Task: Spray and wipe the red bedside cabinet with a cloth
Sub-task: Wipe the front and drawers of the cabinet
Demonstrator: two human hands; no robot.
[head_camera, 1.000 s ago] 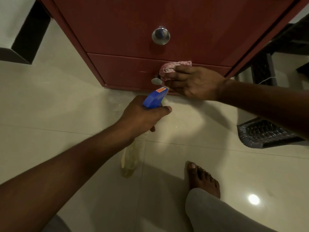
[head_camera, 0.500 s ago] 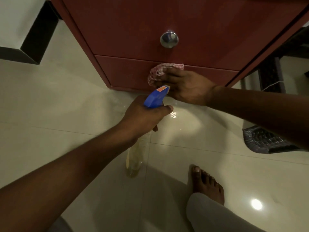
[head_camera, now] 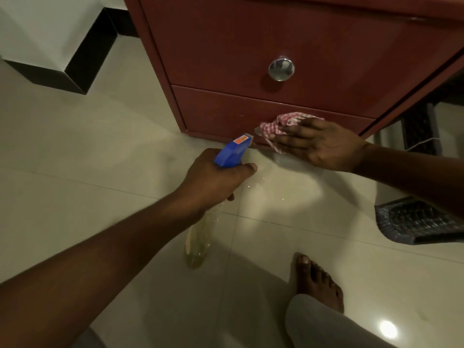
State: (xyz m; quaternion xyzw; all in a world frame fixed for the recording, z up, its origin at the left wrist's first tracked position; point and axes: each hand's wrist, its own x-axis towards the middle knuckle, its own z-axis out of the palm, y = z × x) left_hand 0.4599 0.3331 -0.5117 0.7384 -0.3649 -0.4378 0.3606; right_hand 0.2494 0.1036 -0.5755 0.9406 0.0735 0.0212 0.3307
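The red bedside cabinet (head_camera: 226, 46) stands on the tiled floor with two drawers; the upper drawer has a round metal knob (head_camera: 281, 69). My right hand (head_camera: 319, 144) holds a red-and-white checked cloth (head_camera: 278, 126) against the lower drawer front, right over its knob, which peeks out at the cloth's left edge. My left hand (head_camera: 213, 182) grips a spray bottle (head_camera: 200, 242) with a blue trigger head (head_camera: 233, 151); the nozzle points at the cabinet's base, and the clear bottle with yellowish liquid hangs down below my hand.
A white wall corner with black skirting (head_camera: 77, 64) juts out at the left. A dark woven mat (head_camera: 414, 222) lies on the floor at the right. My bare foot (head_camera: 316, 282) rests on the glossy tiles near the bottom. Small droplets dot the floor before the cabinet.
My right hand slid the cloth left along the lower drawer, then back right and lower over the knob. The camera view shifted, so the cabinet sits lower and further right in frame. The left hand keeps its grip.
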